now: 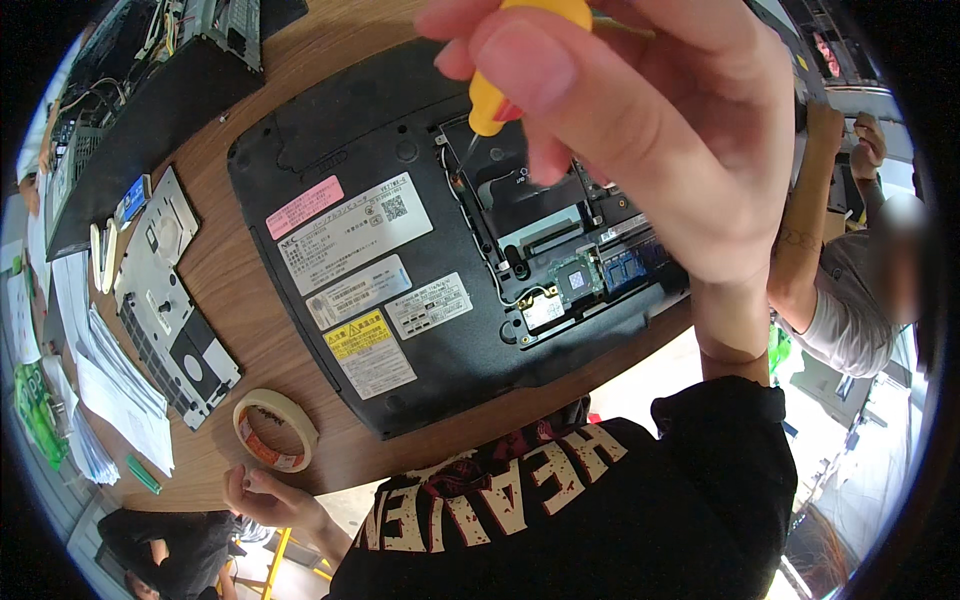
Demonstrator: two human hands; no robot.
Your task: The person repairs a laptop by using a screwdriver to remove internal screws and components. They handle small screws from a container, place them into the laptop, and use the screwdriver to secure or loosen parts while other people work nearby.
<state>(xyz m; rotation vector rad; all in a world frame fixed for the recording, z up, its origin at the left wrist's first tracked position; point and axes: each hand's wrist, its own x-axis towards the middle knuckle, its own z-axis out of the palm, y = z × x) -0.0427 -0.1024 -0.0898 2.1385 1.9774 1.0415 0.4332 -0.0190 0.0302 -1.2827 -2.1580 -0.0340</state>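
Observation:
My right hand [640, 130] is closed round the yellow handle of a screwdriver [490, 105], above the upper middle of the laptop. Its thin metal shaft points down to the open compartment, near a black and white cable; the tip is hard to make out. The laptop [440, 370] lies upside down, its black underside bearing several labels and its bay uncovered, with a green circuit board [575, 280] showing. My left hand [270, 500] rests by the table's near edge, fingers curled, beside a roll of masking tape [275, 430]. Whatever it may hold is hidden.
Left of the laptop lies a metal plate [165, 290], with a small blue part [133, 198] by it. Stacked papers [120, 390] lie further left. An opened computer case [150, 130] stands at the back left. Another person [850, 290] sits at the right, arms raised.

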